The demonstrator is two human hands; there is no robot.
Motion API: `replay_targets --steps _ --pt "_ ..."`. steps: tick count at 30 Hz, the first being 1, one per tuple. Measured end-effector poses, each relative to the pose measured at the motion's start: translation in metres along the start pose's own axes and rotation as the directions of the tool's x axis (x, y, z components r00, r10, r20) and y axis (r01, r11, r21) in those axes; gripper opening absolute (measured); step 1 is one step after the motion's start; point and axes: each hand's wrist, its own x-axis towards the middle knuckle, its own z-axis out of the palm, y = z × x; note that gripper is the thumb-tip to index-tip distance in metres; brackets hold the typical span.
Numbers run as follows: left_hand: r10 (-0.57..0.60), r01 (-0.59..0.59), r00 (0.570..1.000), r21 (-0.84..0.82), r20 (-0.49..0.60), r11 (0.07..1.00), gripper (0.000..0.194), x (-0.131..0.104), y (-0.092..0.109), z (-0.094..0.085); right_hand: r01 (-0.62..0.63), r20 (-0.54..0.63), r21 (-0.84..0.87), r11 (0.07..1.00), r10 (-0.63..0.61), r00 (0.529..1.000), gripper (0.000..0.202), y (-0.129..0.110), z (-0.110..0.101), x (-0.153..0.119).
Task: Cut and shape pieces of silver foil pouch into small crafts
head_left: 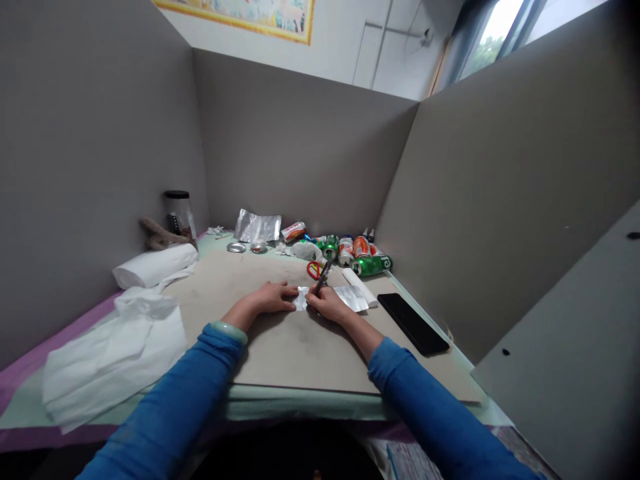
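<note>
A strip of silvery sheet metal [354, 298] lies flat on the beige board [305, 350] in front of me. My left hand [273, 298] rests palm down at its left end, fingers stretched out and touching it. In my right hand [327, 305] a dark pen [323, 277] is gripped, tilted, with its lower end down by the strip; the tip itself is hidden by my fingers. Just beyond the pen are red loop handles [313, 269], which look like those of scissors. A rolled white sheet [361, 288] lies beside the strip's right end.
Several drink cans, among them a green can [371, 265], crowd the back right. A larger metal sheet [257, 227] leans at the back. A paper towel roll [156, 265], loose paper towels [117, 353] and a jar [181, 213] stand left. A black phone-like slab [413, 323] lies right. Grey panels enclose three sides.
</note>
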Motion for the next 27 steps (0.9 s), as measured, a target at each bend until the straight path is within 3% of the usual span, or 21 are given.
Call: replay_targets --steps 7,27 --pt "-0.023 0.023 1.0 0.012 -0.011 1.0 0.053 -0.0015 0.0013 -0.0009 -0.041 -0.042 0.155 0.987 0.048 0.998 0.024 0.0013 0.0002 -0.0008" --pt "-0.004 0.004 1.0 -0.011 -0.003 1.0 0.053 0.0009 0.0004 -0.0002 0.031 -0.055 0.022 0.999 -0.029 0.998 0.028 0.0081 0.0038 0.0023"
